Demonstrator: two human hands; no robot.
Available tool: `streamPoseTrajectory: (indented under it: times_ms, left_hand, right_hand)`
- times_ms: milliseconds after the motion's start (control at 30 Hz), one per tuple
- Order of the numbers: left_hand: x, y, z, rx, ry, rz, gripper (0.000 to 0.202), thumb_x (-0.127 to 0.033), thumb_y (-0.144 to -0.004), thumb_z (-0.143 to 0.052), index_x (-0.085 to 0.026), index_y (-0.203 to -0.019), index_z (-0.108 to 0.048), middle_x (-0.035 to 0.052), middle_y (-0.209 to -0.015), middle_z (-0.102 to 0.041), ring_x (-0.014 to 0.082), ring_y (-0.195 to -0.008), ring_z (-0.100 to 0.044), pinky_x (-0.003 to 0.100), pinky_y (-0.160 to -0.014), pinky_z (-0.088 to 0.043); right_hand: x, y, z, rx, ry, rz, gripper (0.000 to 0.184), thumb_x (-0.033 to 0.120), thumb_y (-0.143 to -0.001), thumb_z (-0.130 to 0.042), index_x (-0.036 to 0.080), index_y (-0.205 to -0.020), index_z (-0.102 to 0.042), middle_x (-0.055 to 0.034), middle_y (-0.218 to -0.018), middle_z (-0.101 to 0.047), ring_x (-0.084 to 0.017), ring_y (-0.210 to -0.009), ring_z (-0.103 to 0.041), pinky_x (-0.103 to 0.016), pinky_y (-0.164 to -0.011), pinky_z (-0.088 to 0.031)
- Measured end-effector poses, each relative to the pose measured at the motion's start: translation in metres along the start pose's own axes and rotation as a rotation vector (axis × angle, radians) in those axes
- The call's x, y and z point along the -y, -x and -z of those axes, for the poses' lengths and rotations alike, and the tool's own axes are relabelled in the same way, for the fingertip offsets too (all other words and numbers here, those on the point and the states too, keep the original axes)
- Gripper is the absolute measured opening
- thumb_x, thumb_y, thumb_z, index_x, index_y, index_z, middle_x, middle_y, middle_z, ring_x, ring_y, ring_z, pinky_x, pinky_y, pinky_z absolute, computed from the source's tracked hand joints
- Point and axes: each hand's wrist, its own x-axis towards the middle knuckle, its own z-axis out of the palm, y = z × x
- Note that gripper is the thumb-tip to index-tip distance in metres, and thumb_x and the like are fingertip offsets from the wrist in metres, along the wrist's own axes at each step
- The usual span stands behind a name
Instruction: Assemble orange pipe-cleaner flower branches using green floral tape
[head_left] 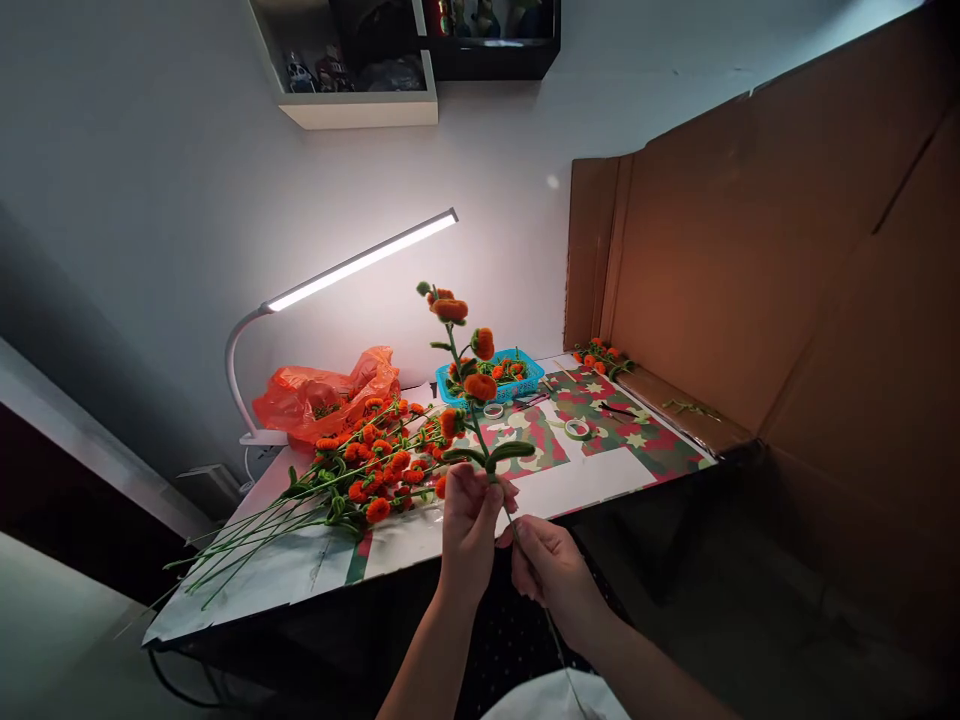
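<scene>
An artificial flower stem (478,432) with fuzzy orange blooms and green leaves stands upright in front of me, above the table's front edge. My left hand (471,520) pinches it just below the lowest pair of leaves. Lower down, my right hand (553,572) has its fingers closed around the thin green stem, whose tail hangs toward my lap. A pile of similar orange flower stems (375,470) lies on the table to the left of my hands. The fingertips partly hide the stem where they grip it.
A lit lamp (360,262) stands at the back left beside a red plastic bag (330,395). Behind the held flower sits a blue basket (534,375) with orange flower pieces. A tape roll (578,430) lies on the camouflage-patterned cover (645,440). Tall cardboard (750,250) walls the right side.
</scene>
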Motion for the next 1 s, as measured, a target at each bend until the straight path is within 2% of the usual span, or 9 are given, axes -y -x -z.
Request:
streamPoseTrajectory:
  times_ms: [67,200,367,500,633,700,867,1000]
  left_hand:
    - [0.003,0.000,0.003,-0.010,-0.017,0.015,0.024,-0.030,-0.079,-0.063,-0.023,-0.088,-0.042,-0.0042,-0.071,-0.058,0.0100,-0.062,-0.056,0.024,-0.065,-0.045]
    - [0.005,0.000,0.003,-0.057,-0.078,0.026,0.025,-0.030,-0.078,-0.063,-0.022,-0.084,-0.040,-0.0008,-0.076,-0.065,0.0121,-0.064,-0.061,0.027,-0.068,-0.048]
    - [0.002,0.002,0.000,-0.133,-0.129,0.068,0.031,-0.031,-0.079,-0.062,-0.024,-0.081,-0.032,-0.0018,-0.071,-0.067,0.0155,-0.065,-0.066,0.031,-0.066,-0.051]
    - [0.003,0.005,-0.003,-0.174,-0.168,0.033,0.032,-0.028,-0.079,-0.062,-0.024,-0.082,-0.031,-0.0020,-0.069,-0.068,0.0133,-0.058,-0.064,0.027,-0.060,-0.051]
    - [0.006,0.008,-0.008,-0.246,-0.278,-0.025,0.033,-0.029,-0.079,-0.062,-0.024,-0.080,-0.029,-0.0017,-0.069,-0.069,0.0143,-0.057,-0.064,0.027,-0.055,-0.051]
    - [0.007,0.009,-0.009,-0.235,-0.293,-0.013,0.033,-0.030,-0.079,-0.061,-0.024,-0.080,-0.028,-0.0005,-0.073,-0.070,0.0149,-0.061,-0.065,0.028,-0.057,-0.052]
    - [0.005,0.010,-0.003,-0.126,-0.297,0.057,0.033,-0.030,-0.080,-0.061,-0.025,-0.081,-0.028,0.0013,-0.079,-0.072,0.0151,-0.064,-0.067,0.027,-0.057,-0.052]
    - [0.002,0.012,0.000,-0.152,-0.333,0.071,0.033,-0.031,-0.079,-0.061,-0.025,-0.080,-0.029,0.0022,-0.080,-0.072,0.0169,-0.064,-0.068,0.030,-0.058,-0.054]
  right_hand:
    - [-0.001,-0.001,0.002,-0.026,0.072,0.024,0.041,0.054,-0.082,-0.049,0.016,-0.071,-0.058,0.0074,-0.037,-0.040,-0.006,-0.034,-0.025,-0.020,-0.037,-0.014]
    - [-0.003,-0.004,0.006,-0.086,0.166,0.086,0.037,0.049,-0.084,-0.049,0.015,-0.072,-0.058,0.0053,-0.042,-0.046,-0.006,-0.036,-0.032,-0.019,-0.039,-0.022]
    - [-0.008,-0.007,0.004,-0.150,0.265,0.133,0.026,0.038,-0.084,-0.052,0.016,-0.070,-0.056,0.0039,-0.049,-0.050,-0.008,-0.042,-0.041,-0.019,-0.042,-0.030]
    - [-0.012,-0.006,0.002,-0.159,0.292,0.119,0.024,0.034,-0.085,-0.050,0.017,-0.069,-0.056,0.0042,-0.049,-0.049,-0.008,-0.043,-0.042,-0.019,-0.042,-0.030]
    - [-0.013,-0.004,0.002,-0.202,0.397,0.180,0.021,0.028,-0.084,-0.049,0.017,-0.069,-0.057,0.0028,-0.051,-0.053,-0.009,-0.045,-0.046,-0.020,-0.044,-0.034]
    - [-0.013,-0.002,0.003,-0.240,0.479,0.225,0.020,0.026,-0.084,-0.049,0.017,-0.067,-0.057,0.0021,-0.052,-0.055,-0.010,-0.046,-0.049,-0.021,-0.046,-0.035]
    - [-0.017,0.003,0.004,-0.269,0.570,0.300,0.020,0.026,-0.084,-0.049,0.018,-0.070,-0.060,0.0015,-0.052,-0.057,-0.012,-0.047,-0.053,-0.022,-0.049,-0.039]
    - [-0.022,0.003,0.004,-0.289,0.695,0.358,0.020,0.024,-0.086,-0.048,0.018,-0.072,-0.061,0.0000,-0.055,-0.059,-0.012,-0.048,-0.053,-0.022,-0.049,-0.038]
